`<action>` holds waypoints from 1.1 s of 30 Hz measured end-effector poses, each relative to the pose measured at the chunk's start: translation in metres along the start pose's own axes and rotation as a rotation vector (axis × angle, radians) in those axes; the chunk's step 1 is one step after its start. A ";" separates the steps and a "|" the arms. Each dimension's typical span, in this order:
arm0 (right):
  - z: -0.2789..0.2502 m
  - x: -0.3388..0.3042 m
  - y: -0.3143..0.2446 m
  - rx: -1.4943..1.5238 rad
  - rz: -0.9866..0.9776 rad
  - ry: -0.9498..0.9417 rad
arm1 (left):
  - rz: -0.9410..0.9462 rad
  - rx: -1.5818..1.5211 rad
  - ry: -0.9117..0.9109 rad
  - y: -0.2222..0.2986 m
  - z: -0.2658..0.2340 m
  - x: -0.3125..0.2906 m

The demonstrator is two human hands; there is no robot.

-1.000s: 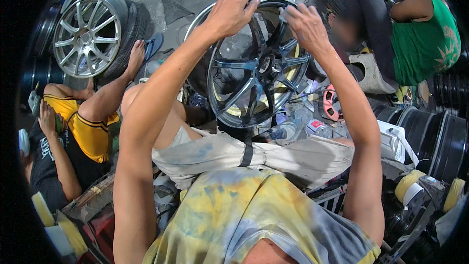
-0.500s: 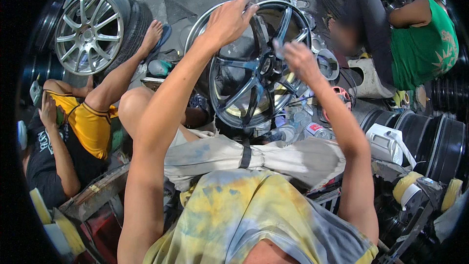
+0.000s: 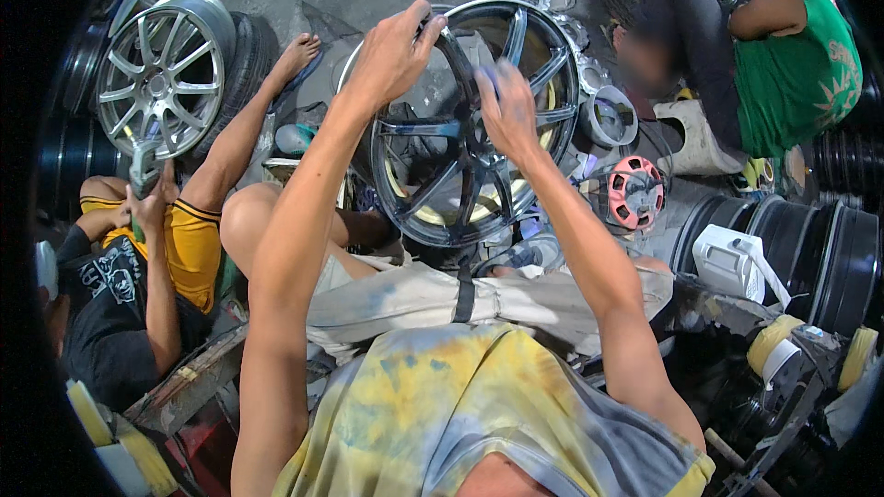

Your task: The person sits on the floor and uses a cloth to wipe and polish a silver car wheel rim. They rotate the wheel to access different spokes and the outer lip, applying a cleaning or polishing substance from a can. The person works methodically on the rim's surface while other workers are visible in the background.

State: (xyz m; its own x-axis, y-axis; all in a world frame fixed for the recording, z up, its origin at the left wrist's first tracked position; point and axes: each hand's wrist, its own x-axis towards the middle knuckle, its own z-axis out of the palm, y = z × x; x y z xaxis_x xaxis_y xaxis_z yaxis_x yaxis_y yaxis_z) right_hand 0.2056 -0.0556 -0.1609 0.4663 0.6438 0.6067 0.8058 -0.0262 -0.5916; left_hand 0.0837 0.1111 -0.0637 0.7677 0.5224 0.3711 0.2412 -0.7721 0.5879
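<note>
A dark multi-spoke alloy wheel (image 3: pixel 442 193) stands upright on the floor in front of my knees. My left hand (image 3: pixel 391 51) is clamped over the top of its rim, fingers curled around the edge. My right hand (image 3: pixel 508 112) lies on the wheel's face near an upper spoke, fingers closed on a small bluish pad (image 3: pixel 488 81) pressed to the metal. Both forearms reach up from the lower edge. My lap, in pale stained shorts, hides the wheel's bottom.
A silver alloy wheel (image 3: pixel 164 69) leans on a tyre at the far left, beside a seated person in yellow shorts (image 3: pixel 189 248). Another person in a green shirt (image 3: pixel 796 64) sits upper right. A pink round tool (image 3: pixel 635 191), a white container (image 3: pixel 732 262) and stacked dark rims (image 3: pixel 833 253) are on the right.
My right hand has come off the upper right rim and moved down and left onto the spokes. My left hand stays on the top of the rim.
</note>
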 end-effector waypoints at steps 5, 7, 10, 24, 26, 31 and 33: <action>-0.002 0.050 -0.034 0.148 -0.038 -0.096 | -0.052 -0.095 0.012 -0.004 -0.008 -0.006; -0.009 0.013 -0.018 0.062 0.026 -0.085 | -0.075 -0.132 0.030 -0.006 -0.007 -0.006; -0.019 -0.031 -0.011 0.206 0.310 -0.158 | -0.082 -0.179 0.032 -0.006 -0.006 -0.001; 0.009 0.031 -0.048 0.248 -0.073 0.130 | -0.113 -0.188 0.008 -0.016 -0.005 -0.007; 0.008 0.046 -0.057 0.253 -0.007 0.069 | -0.108 -0.193 0.015 -0.015 -0.008 -0.003; -0.013 -0.032 -0.018 0.159 0.192 -0.075 | -0.136 -0.210 0.049 -0.025 -0.005 -0.001; -0.032 -0.056 -0.001 0.118 0.096 -0.194 | -0.126 -0.219 0.052 -0.031 -0.002 0.001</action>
State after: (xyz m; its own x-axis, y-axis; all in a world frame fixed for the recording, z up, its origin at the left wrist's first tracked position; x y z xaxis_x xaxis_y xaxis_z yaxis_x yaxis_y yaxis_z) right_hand 0.1901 -0.1162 -0.1771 0.4510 0.7776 0.4381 0.7077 -0.0125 -0.7064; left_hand 0.0760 0.1362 -0.0800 0.7071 0.6315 0.3182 0.1939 -0.6059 0.7715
